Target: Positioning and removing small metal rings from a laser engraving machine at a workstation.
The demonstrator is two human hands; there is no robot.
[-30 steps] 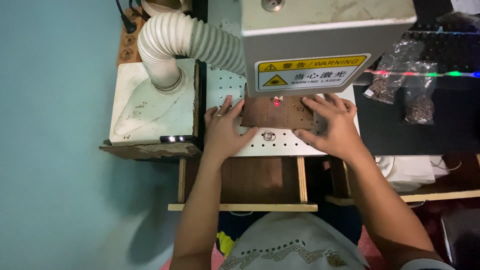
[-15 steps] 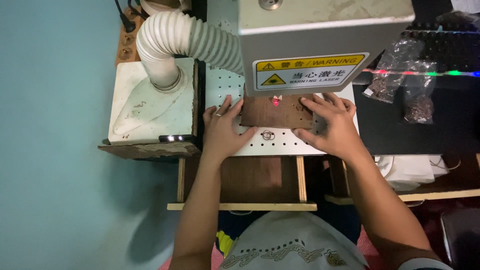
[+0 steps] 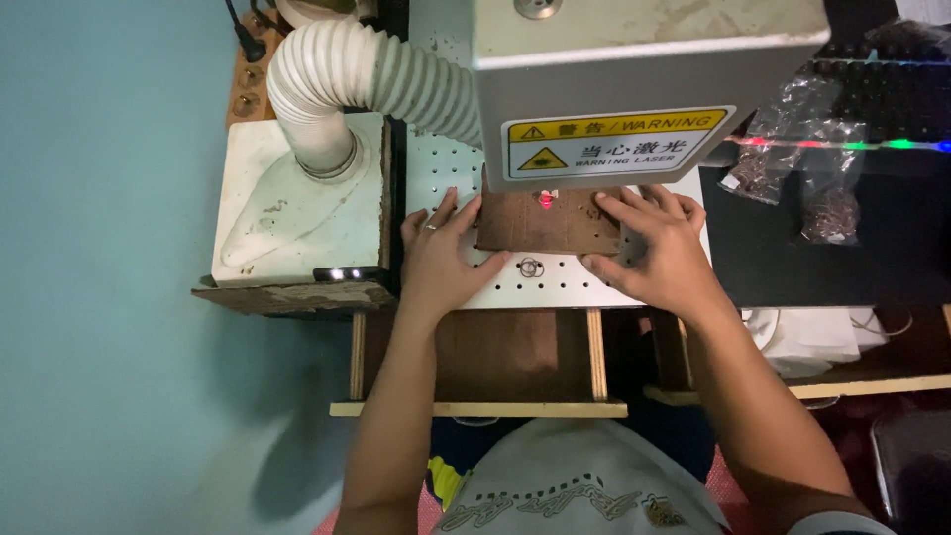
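Note:
A dark brown wooden block [image 3: 548,224] lies on a white perforated work plate [image 3: 555,285] under a grey machine head [image 3: 634,69]. A red light dot [image 3: 546,201] shines on the block's far edge. My left hand [image 3: 441,253] lies flat with its fingers spread against the block's left side. My right hand [image 3: 659,248] presses on the block's right side, fingers over its top. A small metal ring [image 3: 530,267] sits on the plate between my hands.
A white ribbed hose [image 3: 367,84] runs into a white box [image 3: 297,203] on the left. A yellow warning sticker [image 3: 614,144] faces me. Clear bags of small dark pieces [image 3: 802,168] lie on a black mat [image 3: 792,258] at right. A wooden frame [image 3: 475,406] sits below the plate.

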